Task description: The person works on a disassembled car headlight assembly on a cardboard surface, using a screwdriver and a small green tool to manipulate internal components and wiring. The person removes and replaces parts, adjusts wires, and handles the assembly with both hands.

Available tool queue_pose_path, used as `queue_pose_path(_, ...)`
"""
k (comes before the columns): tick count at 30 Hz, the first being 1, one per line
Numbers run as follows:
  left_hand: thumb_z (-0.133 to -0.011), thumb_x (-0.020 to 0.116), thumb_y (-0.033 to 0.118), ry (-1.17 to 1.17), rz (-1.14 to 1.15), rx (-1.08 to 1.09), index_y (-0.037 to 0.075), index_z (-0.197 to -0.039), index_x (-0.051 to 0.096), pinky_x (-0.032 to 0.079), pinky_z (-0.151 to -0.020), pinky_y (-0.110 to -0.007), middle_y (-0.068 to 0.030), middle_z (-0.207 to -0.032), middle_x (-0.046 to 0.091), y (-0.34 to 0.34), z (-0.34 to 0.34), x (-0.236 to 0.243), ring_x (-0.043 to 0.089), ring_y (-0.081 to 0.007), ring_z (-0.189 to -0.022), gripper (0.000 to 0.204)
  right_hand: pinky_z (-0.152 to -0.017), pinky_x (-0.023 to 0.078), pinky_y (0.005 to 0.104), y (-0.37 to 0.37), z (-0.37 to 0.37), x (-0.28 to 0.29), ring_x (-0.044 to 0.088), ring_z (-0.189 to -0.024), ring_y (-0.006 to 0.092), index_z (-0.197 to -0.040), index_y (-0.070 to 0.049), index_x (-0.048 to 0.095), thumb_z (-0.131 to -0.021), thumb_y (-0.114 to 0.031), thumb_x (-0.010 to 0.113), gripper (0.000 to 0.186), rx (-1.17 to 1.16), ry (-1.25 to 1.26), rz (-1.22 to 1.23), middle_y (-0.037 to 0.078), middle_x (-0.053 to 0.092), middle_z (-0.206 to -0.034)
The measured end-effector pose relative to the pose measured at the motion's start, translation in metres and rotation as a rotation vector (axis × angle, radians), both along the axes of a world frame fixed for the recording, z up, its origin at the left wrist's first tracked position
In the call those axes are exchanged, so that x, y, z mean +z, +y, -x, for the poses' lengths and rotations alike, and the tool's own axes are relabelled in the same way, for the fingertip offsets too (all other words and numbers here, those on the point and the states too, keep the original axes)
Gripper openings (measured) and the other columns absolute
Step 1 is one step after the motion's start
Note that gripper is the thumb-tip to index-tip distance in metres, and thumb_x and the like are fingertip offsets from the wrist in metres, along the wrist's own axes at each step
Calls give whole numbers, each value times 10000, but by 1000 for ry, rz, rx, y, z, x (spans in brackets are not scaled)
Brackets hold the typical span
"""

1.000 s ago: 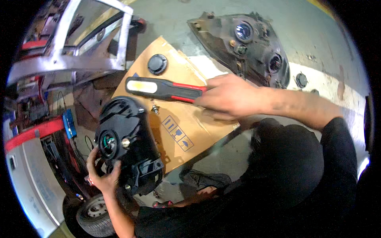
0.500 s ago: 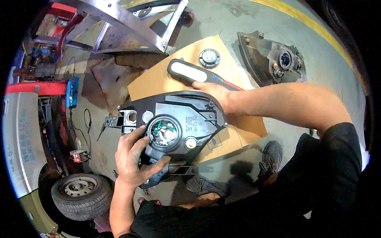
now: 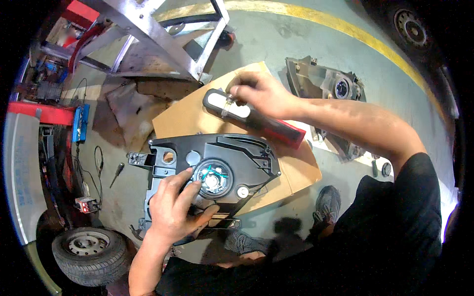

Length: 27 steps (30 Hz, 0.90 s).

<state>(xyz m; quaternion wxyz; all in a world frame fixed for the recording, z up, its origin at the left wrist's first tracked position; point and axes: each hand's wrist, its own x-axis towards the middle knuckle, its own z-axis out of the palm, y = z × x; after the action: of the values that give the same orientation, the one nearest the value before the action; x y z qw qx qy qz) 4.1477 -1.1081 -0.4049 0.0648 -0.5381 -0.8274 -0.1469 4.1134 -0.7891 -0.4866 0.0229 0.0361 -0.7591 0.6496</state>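
The right hand (image 3: 264,96) pinches a small bulb-like piece (image 3: 228,104), clear and metallic, between thumb and fingertips; it is too small to make out further. The piece is over the pale panel of a black-and-red work light (image 3: 261,124); whether it touches the panel, I cannot tell. The left hand (image 3: 174,204) is spread rather than clenched, resting on a black headlight housing (image 3: 242,160), with fingertips at the left rim of its round opening (image 3: 213,178) and the thumb stretched out below it. The housing lies with its back facing up, and green wires (image 3: 217,173) show inside the opening.

The work light lies slantwise on the cardboard (image 3: 182,116), its panel end toward the top corner and its red end toward the right edge. The housing covers the cardboard's lower-left edge; whether it rests on it, I cannot tell. Past the upper-right edge, a second headlight (image 3: 326,84) lies on the floor, partly hidden by the right forearm. A round black cap (image 3: 386,169) lies beyond the cardboard's right corner. Beyond its left corner are a screwdriver (image 3: 117,175) and, farther out, a blue box (image 3: 80,123). A wheel with its tyre (image 3: 89,264) lies left of the left forearm.
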Motion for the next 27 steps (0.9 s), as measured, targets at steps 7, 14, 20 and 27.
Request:
queue_pose_path(7, -637, 896, 308, -101, 138, 119, 26, -1160, 633, 529, -793, -438, -185, -1180, 601, 14, -6, 12, 602, -366, -999, 650, -846, 512, 302, 3, -20, 52, 605, -899, 128, -1092, 40, 626, -992, -143, 515, 236, 151, 30, 204, 72, 645, -974)
queue_pose_path(14, -691, 865, 203, -30, -30, 139, 20, -1079, 634, 514, -784, -415, -153, -1063, 637, 29, -1, 17, 593, -333, -926, 488, -860, 507, 313, -24, -41, 60, 595, -947, 134, -1112, 22, 597, -1010, -140, 526, 205, 273, 111, 222, 73, 637, -991)
queue_pose_path(20, -715, 845, 87, -132, -287, 117, 5, -997, 660, 492, -726, -394, -149, -909, 669, 40, 0, 30, 617, -317, -792, 347, -873, 484, 322, -35, -49, 68, 560, -964, 133, -1139, 13, 559, -1010, -99, 502, 180, 398, 185, 175, 66, 593, -1005)
queue_pose_path(27, -777, 775, 16, -153, -305, 114, -1, -980, 679, 529, -792, -404, -162, -907, 693, 35, -2, 33, 664, -322, -832, 226, -859, 515, 343, -43, -55, 57, 618, -933, 178, -1150, 0, 572, -977, -102, 521, 207, 392, 216, 173, 107, 636, -974)
